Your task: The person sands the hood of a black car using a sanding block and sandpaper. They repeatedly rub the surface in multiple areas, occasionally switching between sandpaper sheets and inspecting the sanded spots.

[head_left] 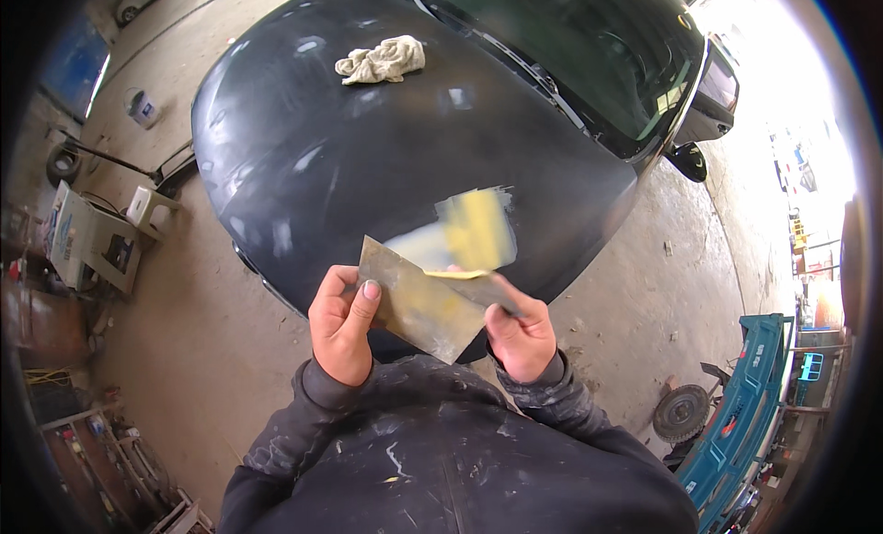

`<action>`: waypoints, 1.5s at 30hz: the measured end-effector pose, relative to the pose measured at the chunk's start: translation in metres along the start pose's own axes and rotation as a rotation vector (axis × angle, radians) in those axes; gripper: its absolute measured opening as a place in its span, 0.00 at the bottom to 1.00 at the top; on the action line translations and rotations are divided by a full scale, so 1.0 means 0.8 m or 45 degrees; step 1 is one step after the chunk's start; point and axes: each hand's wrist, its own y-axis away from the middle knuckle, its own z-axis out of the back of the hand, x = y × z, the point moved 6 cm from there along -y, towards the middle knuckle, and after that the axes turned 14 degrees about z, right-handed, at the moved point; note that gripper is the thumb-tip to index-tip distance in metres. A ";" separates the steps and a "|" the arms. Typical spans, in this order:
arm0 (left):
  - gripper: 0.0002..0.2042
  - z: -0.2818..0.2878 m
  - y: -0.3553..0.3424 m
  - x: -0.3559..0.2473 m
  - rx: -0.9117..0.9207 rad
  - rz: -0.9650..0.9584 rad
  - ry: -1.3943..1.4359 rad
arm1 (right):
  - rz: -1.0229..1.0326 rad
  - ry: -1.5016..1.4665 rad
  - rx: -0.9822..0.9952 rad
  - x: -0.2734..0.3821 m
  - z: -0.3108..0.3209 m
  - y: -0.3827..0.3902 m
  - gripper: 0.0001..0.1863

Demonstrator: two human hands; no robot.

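Standing over the dark car bonnet (368, 166), the person grips a flat brown mixing board (418, 299) in the left hand (342, 324) while the right hand (520, 336) clasps a scraper (483, 290) loaded with yellow filler (474, 229); judged mid-mixing, spreading onto the pale sanded patch (418, 244) calls for an even, flat stroke.

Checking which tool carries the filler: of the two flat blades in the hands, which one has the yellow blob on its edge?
The narrow spreader in the right hand; the wide plate in the left hand only shows thin smears.
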 end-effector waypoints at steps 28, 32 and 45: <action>0.06 0.095 -0.020 0.011 0.247 0.212 0.566 | 0.006 1.277 -0.046 -0.116 0.246 -0.056 0.18; 0.04 0.092 -0.011 0.025 0.211 0.260 0.556 | 0.325 1.843 0.522 -0.168 0.208 -0.107 0.21; 0.05 0.116 0.015 0.032 0.112 0.211 0.498 | 0.242 2.214 0.701 -0.267 0.221 -0.127 0.26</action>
